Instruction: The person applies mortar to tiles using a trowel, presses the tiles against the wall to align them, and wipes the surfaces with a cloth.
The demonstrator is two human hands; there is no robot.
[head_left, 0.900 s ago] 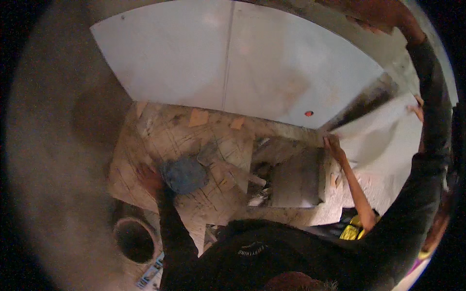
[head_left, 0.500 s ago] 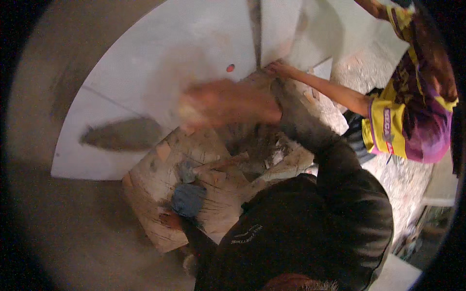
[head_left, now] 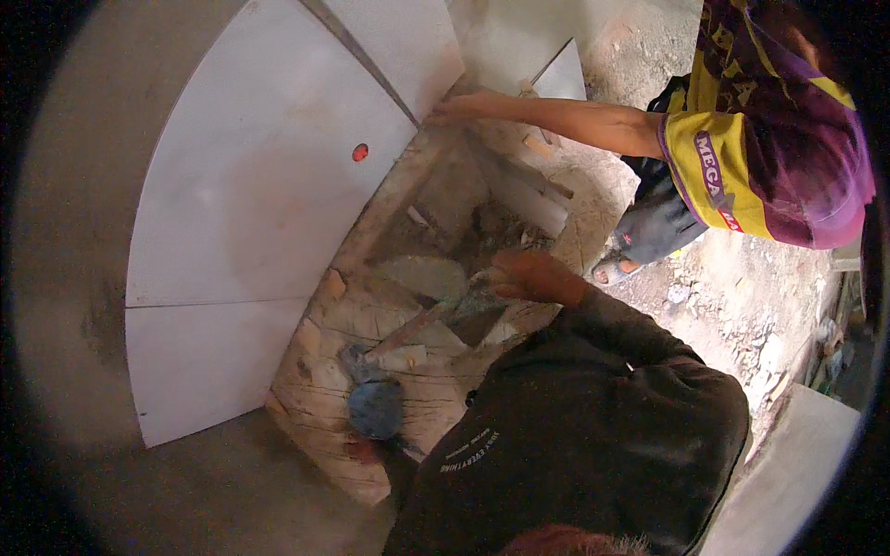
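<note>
While the right hand [head_left: 530, 275] is clenched round the handle of a trowel [head_left: 436, 315] over the mortar bed [head_left: 389, 371], the left hand [head_left: 363, 450] presses a round blue tool [head_left: 375, 408] there. A co-worker's hand [head_left: 454, 107] touches the white tile [head_left: 269, 176] bearing a small red round sticker [head_left: 360, 152].
</note>
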